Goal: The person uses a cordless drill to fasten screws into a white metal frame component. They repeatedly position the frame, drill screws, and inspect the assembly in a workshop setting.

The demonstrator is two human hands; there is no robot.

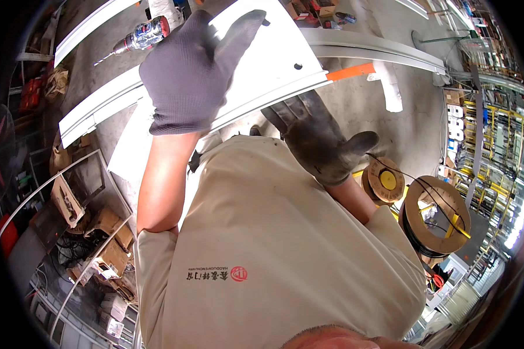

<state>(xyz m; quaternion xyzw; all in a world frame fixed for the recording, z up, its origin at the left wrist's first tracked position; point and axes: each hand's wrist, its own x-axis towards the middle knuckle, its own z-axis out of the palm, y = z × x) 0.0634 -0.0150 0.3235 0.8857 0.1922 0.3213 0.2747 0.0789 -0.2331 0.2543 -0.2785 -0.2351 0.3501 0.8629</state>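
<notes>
In a grey glove, my left hand [186,75] is at the left side of a white panel [276,49] with small dark holes. The thumb lies stretched over its face, while the other fingers bend down by its side, their tips hidden. My right hand [317,139], in a dark, worn glove, is palm up below the panel's near edge. Its fingers reach out to that edge, with the thumb spread away to the right. A long white profile [102,104] runs beneath the panel. An orange strip [350,72] shows beside the panel's right corner.
A cordless drill [145,35] with a bit lies beyond my left hand. Another white rail [367,43] crosses behind the panel. Cable spools [438,216] stand at right, with racks [495,151] behind them. Cardboard boxes [108,256] and a curved metal frame [78,279] are at lower left.
</notes>
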